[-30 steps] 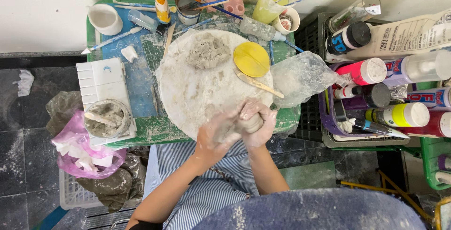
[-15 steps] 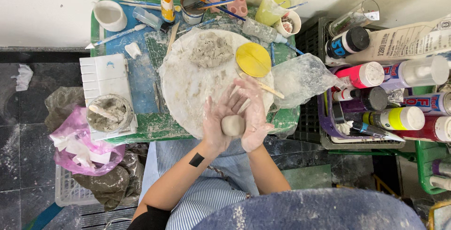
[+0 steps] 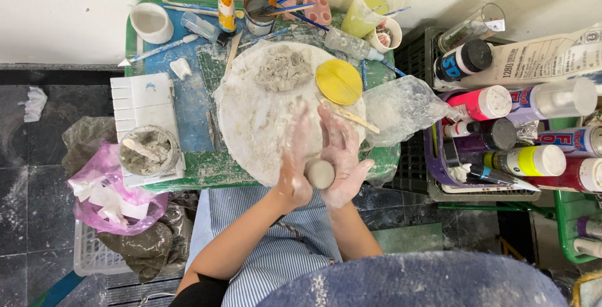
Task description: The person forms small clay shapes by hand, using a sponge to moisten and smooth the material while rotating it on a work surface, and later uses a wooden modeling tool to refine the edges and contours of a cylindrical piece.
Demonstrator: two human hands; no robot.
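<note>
A small ball of grey clay [image 3: 320, 173] rests between my two palms at the near edge of a round white work board [image 3: 257, 125]. My left hand [image 3: 295, 159] is turned on edge, fingers straight and blurred, pressed against the ball's left side. My right hand [image 3: 342, 156] lies palm up under and beside the ball, coated with pale clay. A rough lump of grey clay [image 3: 282, 68] sits at the far side of the board, next to a yellow disc [image 3: 338, 81]. A thin wooden stick [image 3: 354, 119] lies by my right fingertips.
A small green table [image 3: 135, 37] holds a white palette [image 3: 141, 100], a tub of grey slip [image 3: 147, 150], a white cup [image 3: 150, 21], brushes and jars. A crumpled clear plastic bag [image 3: 404, 109] lies right. Paint bottles [image 3: 520, 131] fill a crate at right. A pink bag [image 3: 110, 194] sits below left.
My hands opened from a tight clasp, showing the clay ball. The left hand has turned on edge and slid along the ball, the right palm has flattened under it.
</note>
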